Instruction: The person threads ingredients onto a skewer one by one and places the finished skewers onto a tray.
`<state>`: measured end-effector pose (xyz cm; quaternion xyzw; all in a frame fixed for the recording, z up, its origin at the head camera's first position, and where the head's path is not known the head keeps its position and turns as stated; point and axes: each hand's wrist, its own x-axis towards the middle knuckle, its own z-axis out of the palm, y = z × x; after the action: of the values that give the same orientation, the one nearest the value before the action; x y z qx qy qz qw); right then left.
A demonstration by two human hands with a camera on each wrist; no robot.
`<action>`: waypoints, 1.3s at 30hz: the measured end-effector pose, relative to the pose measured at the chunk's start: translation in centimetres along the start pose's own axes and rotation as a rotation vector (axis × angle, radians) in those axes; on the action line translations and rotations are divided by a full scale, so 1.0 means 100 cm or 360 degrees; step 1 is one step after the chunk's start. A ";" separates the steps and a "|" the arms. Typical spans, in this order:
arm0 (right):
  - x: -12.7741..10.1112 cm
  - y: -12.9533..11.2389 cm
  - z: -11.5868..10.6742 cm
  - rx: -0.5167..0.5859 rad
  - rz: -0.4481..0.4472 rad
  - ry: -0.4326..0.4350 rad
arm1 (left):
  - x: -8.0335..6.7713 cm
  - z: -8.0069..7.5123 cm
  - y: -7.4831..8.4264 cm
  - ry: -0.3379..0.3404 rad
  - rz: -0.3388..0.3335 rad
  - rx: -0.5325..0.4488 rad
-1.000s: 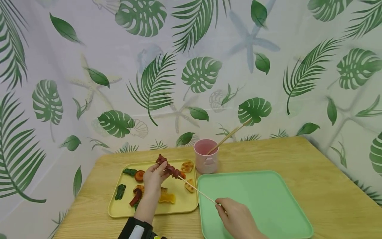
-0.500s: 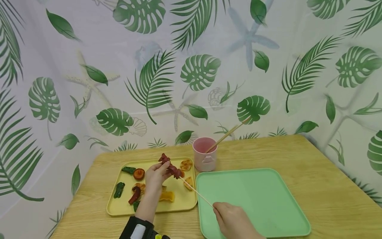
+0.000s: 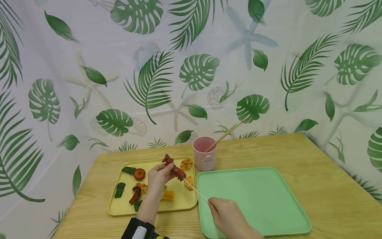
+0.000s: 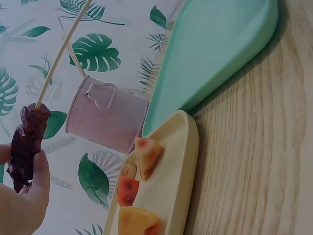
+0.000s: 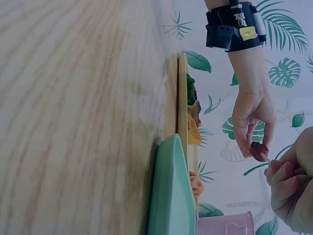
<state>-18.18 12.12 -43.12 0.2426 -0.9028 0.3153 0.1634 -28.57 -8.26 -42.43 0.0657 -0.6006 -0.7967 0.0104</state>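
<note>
Dark red-brown meat pieces (image 3: 179, 173) sit threaded on a thin wooden skewer (image 3: 195, 190), held slanting above the trays. My left hand (image 3: 159, 179) grips the meat between thumb and fingers, over the yellow tray (image 3: 119, 210). In the left wrist view the thumb presses against the side of the meat (image 4: 28, 142). My right hand (image 3: 228, 214) pinches the skewer's bare lower end over the near left part of the green tray (image 3: 256, 196). Seen from the right wrist, both hands are raised well above the tabletop, and the right fingers (image 5: 283, 181) are curled round the stick.
On the yellow tray lie a mushroom cap (image 3: 139, 174), green pepper pieces (image 3: 120, 190), a curled red-brown piece (image 3: 135, 195), a yellow piece (image 3: 168, 195) and browned slices (image 3: 186, 164). A pink bucket (image 3: 204, 156) with wooden skewers (image 3: 228, 131) stands behind, between the trays.
The left hand and the meat have shifted slightly to the right. The right hand has moved a little left along with its end of the skewer, so the hands are closer together.
</note>
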 end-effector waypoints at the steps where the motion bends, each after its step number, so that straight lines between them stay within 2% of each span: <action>1: 0.001 0.000 0.000 -0.0003 0.0002 0.0002 | -0.001 0.001 0.000 -0.0028 0.0001 0.0000; 6: 0.007 0.000 0.002 -0.0021 -0.0002 0.0038 | -0.009 0.013 -0.002 -0.0240 -0.0014 0.0038; 8: 0.010 0.000 0.002 -0.0038 -0.0009 0.0099 | -0.015 0.021 -0.004 -0.0300 -0.0018 0.0055; 11: 0.014 0.001 0.003 -0.0068 -0.0003 0.0186 | -0.022 0.031 -0.008 -0.0370 -0.0031 0.0084; 16: 0.017 0.004 0.003 -0.0084 0.0041 0.0197 | -0.027 0.038 -0.008 -0.0408 -0.0068 0.0116; 22: 0.015 0.008 0.005 -0.0120 0.0037 0.0216 | -0.027 0.038 -0.011 -0.0367 -0.0086 0.0086; 30: 0.012 0.010 0.005 -0.0112 0.0019 0.0202 | -0.026 0.036 -0.011 -0.0240 0.0010 0.0061; 34: 0.011 0.011 0.005 -0.0117 0.0012 0.0170 | -0.021 0.034 -0.012 -0.0239 -0.0019 0.0085; 39: 0.009 0.012 0.000 -0.0048 0.0081 0.0053 | -0.011 0.025 -0.011 -0.0166 -0.0059 0.0024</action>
<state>-19.59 12.63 -43.35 0.2117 -0.9105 0.3097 0.1739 -27.74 -5.43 -42.68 0.0353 -0.6051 -0.7946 -0.0362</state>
